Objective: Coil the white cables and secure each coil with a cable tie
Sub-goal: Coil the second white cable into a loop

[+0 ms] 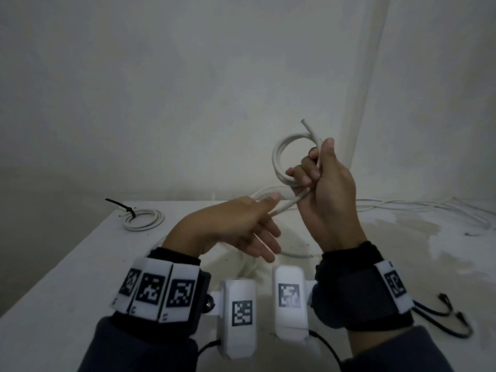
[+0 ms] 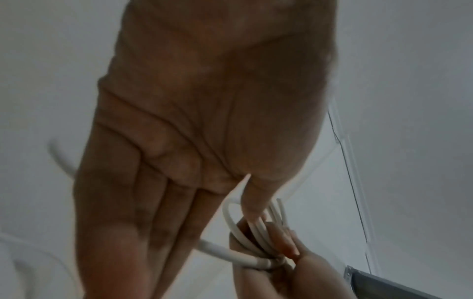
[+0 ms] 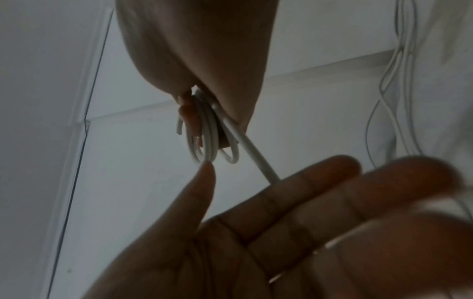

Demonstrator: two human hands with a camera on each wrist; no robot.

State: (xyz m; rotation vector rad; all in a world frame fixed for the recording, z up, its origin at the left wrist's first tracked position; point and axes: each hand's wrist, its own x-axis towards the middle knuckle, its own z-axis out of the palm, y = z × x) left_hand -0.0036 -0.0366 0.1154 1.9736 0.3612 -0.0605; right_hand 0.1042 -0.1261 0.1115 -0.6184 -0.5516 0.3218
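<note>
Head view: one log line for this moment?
right hand grips cable coil | left hand open, guiding cable | tied coil on table

The white bench (image 1: 80, 264) carries a finished white cable coil (image 1: 143, 220) cinched with a black cable tie (image 1: 122, 208) near its far left corner, loose white cables (image 1: 418, 208) strung along its far right edge, and spare black cable ties (image 1: 453, 315) at its near right.
</note>
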